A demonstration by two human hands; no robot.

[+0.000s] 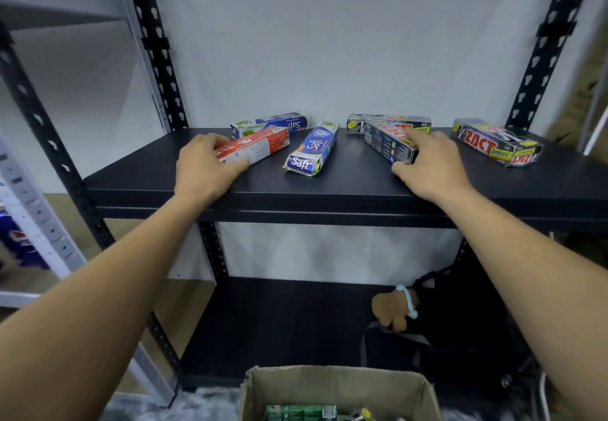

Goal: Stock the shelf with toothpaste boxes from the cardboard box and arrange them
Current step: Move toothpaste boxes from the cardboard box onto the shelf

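Left hand (210,165) curls round the near end of the red toothpaste box (263,145), which slants up-right on the shelf (329,188). Right hand (429,164) grips the black Zact box (385,142) at its near end; that box slants up-left. Both likely need squaring.

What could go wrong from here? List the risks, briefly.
The left hand grips the red box, whose far end lies against the rear blue box; pushing it back may shove that box askew.
The middle blue box lies slanted near the front edge of the shelf, between both hands; a sweeping wrist might knock it off.
The right hand holds a black box angled against the rear black box; sliding it may drag that one.
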